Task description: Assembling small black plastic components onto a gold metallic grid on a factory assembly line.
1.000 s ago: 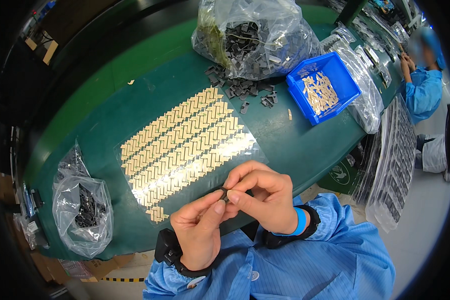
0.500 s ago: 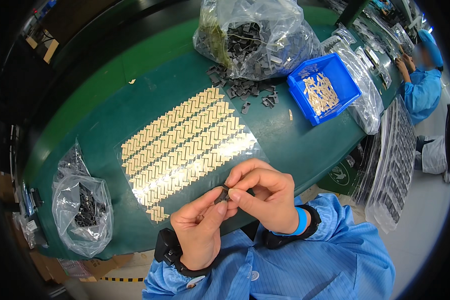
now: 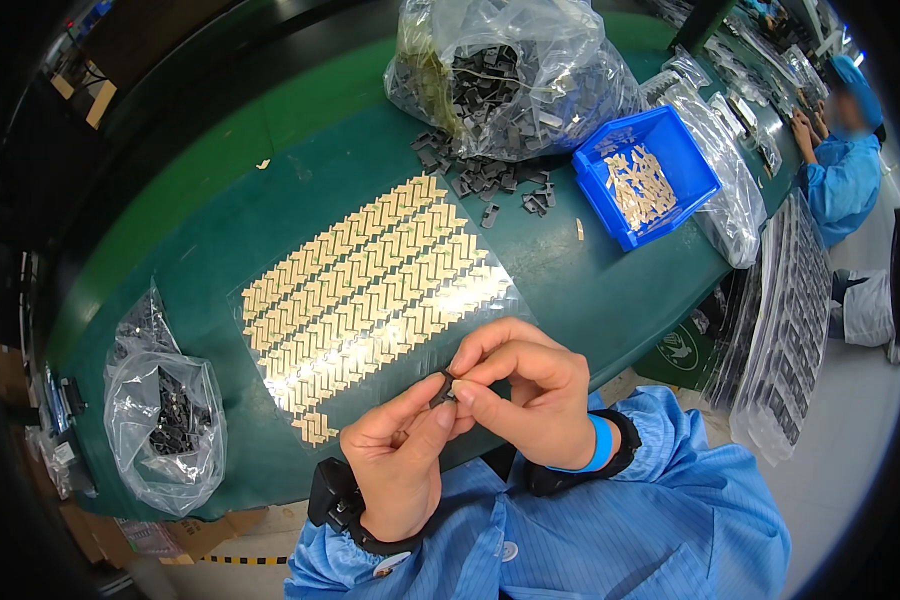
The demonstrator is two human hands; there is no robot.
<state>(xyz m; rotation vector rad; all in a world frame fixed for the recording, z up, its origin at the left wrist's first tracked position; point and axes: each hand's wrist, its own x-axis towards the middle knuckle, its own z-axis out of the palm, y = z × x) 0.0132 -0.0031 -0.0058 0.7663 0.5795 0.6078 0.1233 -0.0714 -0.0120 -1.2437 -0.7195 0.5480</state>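
Between my two hands is a small dark plastic part (image 3: 444,392), mostly covered by fingertips. My left hand (image 3: 402,440) pinches it from the left, thumb and index finger closed on it. From the right, the thumb and index finger of my right hand (image 3: 525,395) also close on the part, with a small pale bit showing at the fingertips. Just beyond my hands lies a clear sheet (image 3: 515,305) bearing rows of beige angled adhesive pieces (image 3: 370,285). The sheet's near corner has a short, partial row.
A large clear bag (image 3: 570,80) of dark plastic parts stands at the back, with loose parts (image 3: 490,178) spilled before it. Beside it is a blue bin (image 3: 598,195) holding beige pieces. Another bag (image 3: 205,475) lies left. A co-worker (image 3: 840,180) sits far right.
My hands stay almost in place. The small dark part has turned slightly between my fingertips, and my right fingers have shifted a little on it.
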